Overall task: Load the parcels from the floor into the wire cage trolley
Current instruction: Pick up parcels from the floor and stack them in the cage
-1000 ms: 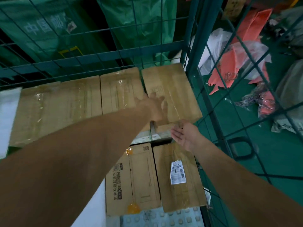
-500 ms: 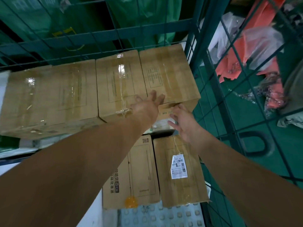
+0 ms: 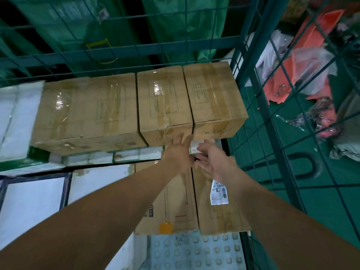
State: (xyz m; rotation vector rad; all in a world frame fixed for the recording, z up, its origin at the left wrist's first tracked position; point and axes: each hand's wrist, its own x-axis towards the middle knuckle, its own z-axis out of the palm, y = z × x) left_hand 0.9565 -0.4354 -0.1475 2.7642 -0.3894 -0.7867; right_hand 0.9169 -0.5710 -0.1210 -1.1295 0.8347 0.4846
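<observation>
Three taped brown cartons fill the back of the green wire cage trolley (image 3: 251, 78): a wide one (image 3: 85, 112), a middle one (image 3: 163, 106) and a right one (image 3: 212, 96) against the cage corner. My left hand (image 3: 178, 151) reaches out with straight fingers touching the lower front of the middle and right cartons. My right hand (image 3: 211, 157) is beside it, palm turned inward, fingers straight, just below the right carton's front face. Two lower cartons (image 3: 220, 199) lie under my arms, one with a white label.
White foam boxes (image 3: 17, 117) and white parcels (image 3: 35, 199) fill the cage's left side. A bubble-wrap parcel (image 3: 194, 252) lies at the near edge. Outside the right mesh, orange and clear plastic bags (image 3: 303, 61) lie on the green floor. Green sacks (image 3: 183, 22) hang behind.
Both hands have drawn back from the top of the right carton to its lower front edge and come closer together. The view has tilted so the cartons sit lower in frame.
</observation>
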